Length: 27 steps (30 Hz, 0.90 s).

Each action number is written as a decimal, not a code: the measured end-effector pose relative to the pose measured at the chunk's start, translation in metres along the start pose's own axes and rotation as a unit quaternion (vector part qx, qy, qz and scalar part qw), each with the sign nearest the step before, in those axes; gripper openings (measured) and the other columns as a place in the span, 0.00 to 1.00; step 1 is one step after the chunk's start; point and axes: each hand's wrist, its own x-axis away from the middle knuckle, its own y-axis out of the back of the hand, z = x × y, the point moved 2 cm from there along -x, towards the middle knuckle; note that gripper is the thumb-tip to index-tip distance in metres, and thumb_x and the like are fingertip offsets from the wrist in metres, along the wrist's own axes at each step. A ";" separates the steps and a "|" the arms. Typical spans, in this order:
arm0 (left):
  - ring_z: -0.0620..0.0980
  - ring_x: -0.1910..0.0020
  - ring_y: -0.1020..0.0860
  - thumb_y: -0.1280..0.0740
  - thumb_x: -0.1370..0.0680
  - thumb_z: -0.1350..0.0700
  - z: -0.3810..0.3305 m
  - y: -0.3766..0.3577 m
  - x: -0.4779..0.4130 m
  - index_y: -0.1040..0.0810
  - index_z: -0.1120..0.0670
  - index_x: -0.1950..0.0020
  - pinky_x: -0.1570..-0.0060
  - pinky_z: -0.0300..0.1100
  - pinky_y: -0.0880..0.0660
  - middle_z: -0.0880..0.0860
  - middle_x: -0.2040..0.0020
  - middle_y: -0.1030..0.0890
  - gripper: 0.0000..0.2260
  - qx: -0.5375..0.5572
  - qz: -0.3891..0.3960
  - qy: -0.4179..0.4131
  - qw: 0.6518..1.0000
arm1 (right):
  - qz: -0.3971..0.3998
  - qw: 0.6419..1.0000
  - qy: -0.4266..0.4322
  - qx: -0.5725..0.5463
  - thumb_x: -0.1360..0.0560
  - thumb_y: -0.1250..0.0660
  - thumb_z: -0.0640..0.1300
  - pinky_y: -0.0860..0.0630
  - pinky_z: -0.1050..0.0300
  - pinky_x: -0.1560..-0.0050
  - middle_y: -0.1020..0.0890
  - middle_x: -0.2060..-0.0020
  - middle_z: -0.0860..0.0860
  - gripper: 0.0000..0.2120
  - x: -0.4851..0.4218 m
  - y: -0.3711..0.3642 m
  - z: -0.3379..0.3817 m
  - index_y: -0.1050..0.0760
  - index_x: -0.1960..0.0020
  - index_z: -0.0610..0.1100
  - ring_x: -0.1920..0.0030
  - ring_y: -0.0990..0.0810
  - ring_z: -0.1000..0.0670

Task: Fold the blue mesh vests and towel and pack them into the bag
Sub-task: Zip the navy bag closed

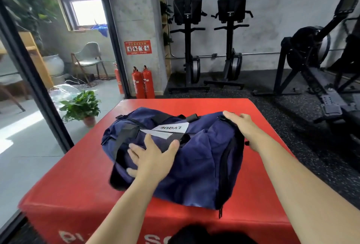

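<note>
- Head view: the navy bag (198, 158) lies on its side in the middle of the frame, on a red padded box (78, 175), its white label facing up
- The left hand (153, 156) is released, palm down and fingers spread, pressing the bag's left-centre panel
- The right hand (243, 126) rests on the bag's upper-right end, its visible thumb and finger straight, grasping nothing
- Two fire extinguishers (143, 83) stand above the box; a potted plant (81, 107) is at centre left

The inside of the bag (194, 156) cannot be seen. At six o'clock the lettering (66, 237) on the box (78, 185) is cut off by the edge. The sign (138, 47) at eleven o'clock is too small to read.
</note>
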 end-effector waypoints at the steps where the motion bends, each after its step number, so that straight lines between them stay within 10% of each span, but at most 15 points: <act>1: 0.58 0.22 0.64 0.38 0.26 0.32 -0.003 -0.007 0.001 0.54 0.48 0.20 0.26 0.62 0.57 0.64 0.21 0.60 0.43 0.014 0.028 0.025 0.999 | 0.008 1.000 0.001 -0.008 0.31 0.30 0.66 0.30 0.58 0.57 0.20 0.41 0.51 0.33 0.000 -0.001 0.001 0.29 0.33 0.47 0.44 0.21 0.48; 7: 0.60 0.22 0.61 0.36 0.25 0.35 -0.014 -0.035 -0.019 0.57 0.49 0.20 0.27 0.61 0.52 0.68 0.22 0.57 0.43 0.059 0.060 0.041 0.996 | 0.059 0.998 -0.022 0.009 0.28 0.30 0.58 0.29 0.57 0.61 0.15 0.56 0.51 0.14 0.010 -0.003 0.003 0.18 0.50 0.48 0.57 0.18 0.51; 14: 0.58 0.24 0.43 0.36 0.33 0.33 -0.017 -0.036 -0.048 0.51 0.46 0.20 0.25 0.53 0.45 0.61 0.24 0.41 0.47 0.132 0.114 -0.033 0.984 | 0.055 0.994 -0.037 0.085 0.45 0.30 0.71 0.26 0.53 0.49 0.16 0.49 0.51 0.37 0.027 0.002 -0.011 0.20 0.43 0.49 0.48 0.19 0.48; 20: 0.52 0.37 0.25 0.31 0.22 0.53 -0.027 -0.024 -0.083 0.39 0.52 0.22 0.36 0.43 0.28 0.52 0.34 0.25 0.31 0.177 0.238 -0.089 0.951 | 0.074 0.988 -0.034 0.129 0.33 0.31 0.68 0.24 0.53 0.45 0.19 0.51 0.52 0.28 0.057 -0.001 -0.014 0.21 0.44 0.48 0.52 0.21 0.49; 24: 0.53 0.33 0.28 0.40 0.17 0.59 -0.050 -0.007 -0.097 0.29 0.57 0.29 0.37 0.40 0.31 0.53 0.30 0.28 0.16 -0.020 0.256 -0.144 0.956 | 0.128 0.979 -0.006 0.161 0.27 0.33 0.63 0.34 0.56 0.60 0.25 0.65 0.52 0.19 0.079 -0.013 -0.008 0.20 0.50 0.47 0.65 0.30 0.50; 27: 0.56 0.41 0.27 0.36 0.22 0.51 -0.084 0.013 -0.102 0.21 0.52 0.43 0.39 0.45 0.30 0.56 0.36 0.23 0.11 -0.331 0.174 -0.208 0.904 | 0.155 0.970 -0.002 0.185 0.25 0.34 0.61 0.27 0.55 0.53 0.18 0.48 0.49 0.22 0.087 -0.014 -0.006 0.22 0.41 0.45 0.53 0.22 0.48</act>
